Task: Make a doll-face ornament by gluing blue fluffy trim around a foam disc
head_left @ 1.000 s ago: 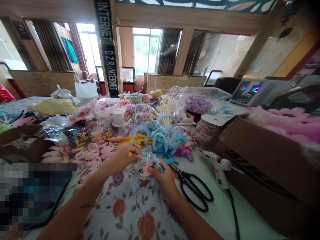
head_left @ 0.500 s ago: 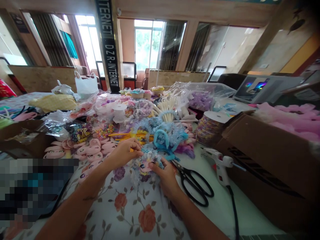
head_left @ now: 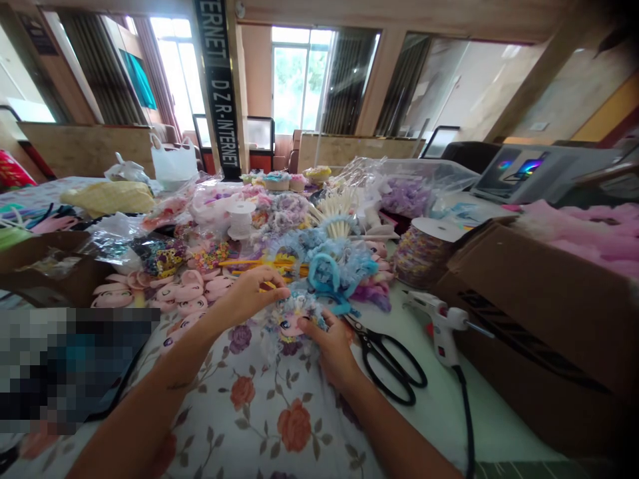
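A small doll head (head_left: pixel 291 324) with a painted face and fluffy pale-blue yarn hair is held above the flowered cloth. My right hand (head_left: pixel 333 342) grips it from the right, thumb across the face. My left hand (head_left: pixel 262 291) is at the upper left of the hair, thumb and fingertips pinched together; whatever lies between them is too small to make out. Just behind sits a heap of light-blue fluffy yarn and blue fuzzy stems (head_left: pixel 332 266). Several pink doll faces (head_left: pixel 192 293) lie left of my left hand.
Black-handled scissors (head_left: pixel 392 362) and a white glue gun (head_left: pixel 444 326) lie to the right, before a large cardboard box (head_left: pixel 529 332). A spool of multicoloured yarn (head_left: pixel 422 256) stands behind them. Bead bags (head_left: pixel 162 256) and a small open box (head_left: pixel 44 266) are at left.
My left hand has shifted slightly up and right along the top of the doll's hair. My right hand keeps its hold on the head. The camera view has moved a little.
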{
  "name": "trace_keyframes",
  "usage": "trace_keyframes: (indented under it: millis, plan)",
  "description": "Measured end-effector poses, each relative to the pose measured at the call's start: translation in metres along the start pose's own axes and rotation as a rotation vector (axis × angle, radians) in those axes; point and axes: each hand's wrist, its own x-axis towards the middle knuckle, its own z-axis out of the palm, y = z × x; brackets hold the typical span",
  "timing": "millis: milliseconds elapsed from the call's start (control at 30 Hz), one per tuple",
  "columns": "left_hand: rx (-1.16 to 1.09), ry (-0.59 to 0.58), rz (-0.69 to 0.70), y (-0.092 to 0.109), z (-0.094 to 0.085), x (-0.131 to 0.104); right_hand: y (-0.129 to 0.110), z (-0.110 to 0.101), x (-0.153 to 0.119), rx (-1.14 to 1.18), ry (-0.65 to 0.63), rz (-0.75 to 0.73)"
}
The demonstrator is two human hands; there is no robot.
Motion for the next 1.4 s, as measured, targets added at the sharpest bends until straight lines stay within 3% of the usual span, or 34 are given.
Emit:
trace_keyframes:
  millis: [533,800,933,1067,1200,1300,1400]
  plan:
    - [0.009,0.023,-0.042,0.000,0.013,-0.001,-0.005,0.004,-0.003,0.014,0.008,0.004]
    - [-0.206,0.132,-0.113,0.007,0.000,-0.001,-0.011,0.007,-0.001,0.134,0.097,0.033]
    - [-0.245,0.073,-0.146,0.003,0.002,-0.001,-0.014,0.007,0.001,0.161,0.122,0.062]
    - [-0.186,-0.016,-0.144,0.001,0.016,-0.003,-0.015,0.008,0.000,0.145,0.109,0.051]
    - [-0.212,-0.012,-0.138,0.006,0.026,-0.006,-0.014,0.008,-0.001,0.123,0.073,0.060]
    - [-0.305,0.018,-0.159,0.015,0.016,-0.009,-0.013,0.007,-0.001,0.156,0.015,0.059]
    - [-0.393,0.105,-0.217,0.026,-0.019,-0.015,-0.016,0.006,-0.001,0.177,-0.078,0.046]
